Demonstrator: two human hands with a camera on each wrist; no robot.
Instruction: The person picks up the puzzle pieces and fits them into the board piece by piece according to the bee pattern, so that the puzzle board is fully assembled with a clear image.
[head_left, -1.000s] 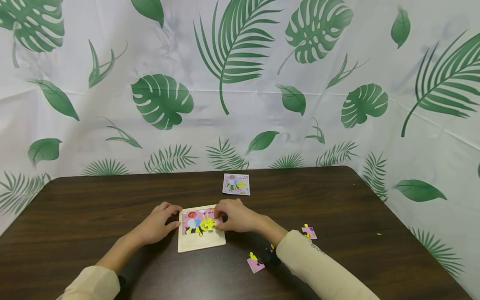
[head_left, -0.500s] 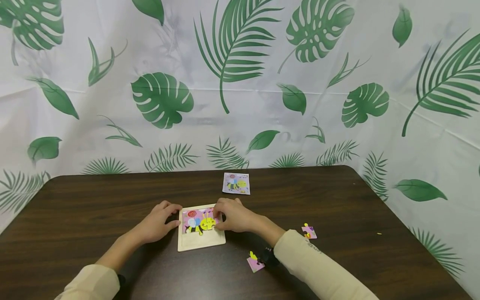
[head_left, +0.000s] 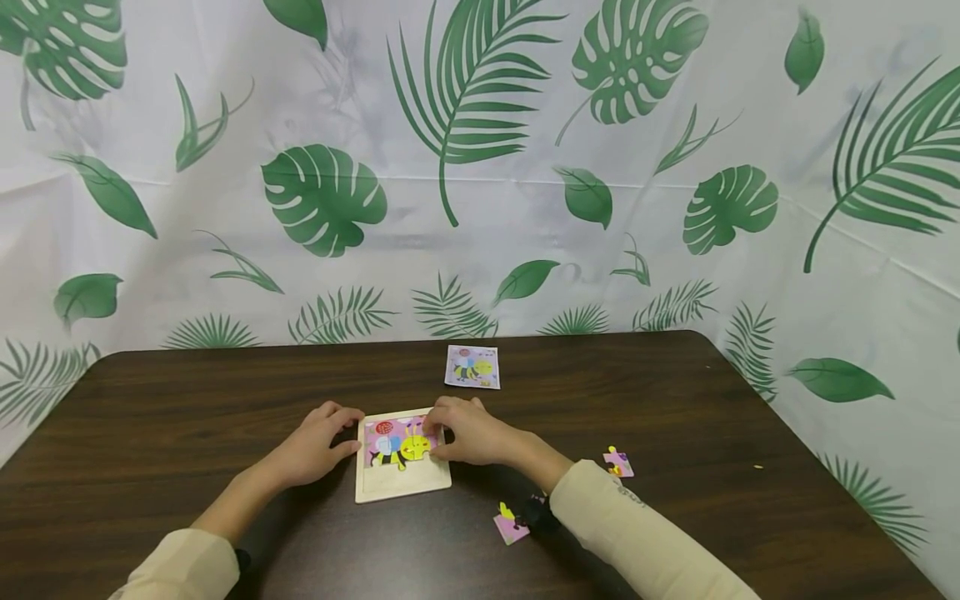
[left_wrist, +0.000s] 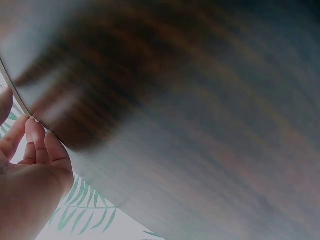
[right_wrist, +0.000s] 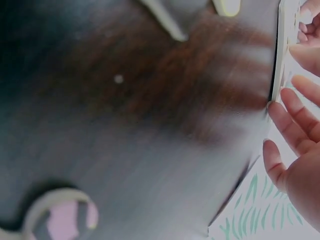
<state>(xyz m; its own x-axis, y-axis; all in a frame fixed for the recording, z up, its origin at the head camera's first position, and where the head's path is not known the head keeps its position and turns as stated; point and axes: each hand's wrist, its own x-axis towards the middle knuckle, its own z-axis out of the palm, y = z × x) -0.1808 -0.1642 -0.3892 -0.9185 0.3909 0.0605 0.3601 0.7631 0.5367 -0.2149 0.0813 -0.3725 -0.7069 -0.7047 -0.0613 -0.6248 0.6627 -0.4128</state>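
Observation:
A pale wooden puzzle tray lies at mid-table, with joined pieces making a yellow bee picture in its upper part and bare wood along the near part. My left hand rests at the tray's left edge, thumb and fingertips touching the rim, spaced apart. In the left wrist view, its fingers are gently bent against that edge. Over the right side, my right hand has thumb and forefinger bent around a puzzle piece, which they partly hide. The right wrist view has its other fingers beside the tray's edge.
Loose puzzle pieces lie to the right: a pink one with yellow near the right sleeve and another farther off. A printed bee picture card lies beyond the tray. A leaf-patterned cloth hangs behind the dark wooden table.
My right forefinger has shifted slightly left over the pieces. My left hand keeps its place at the tray's left edge.

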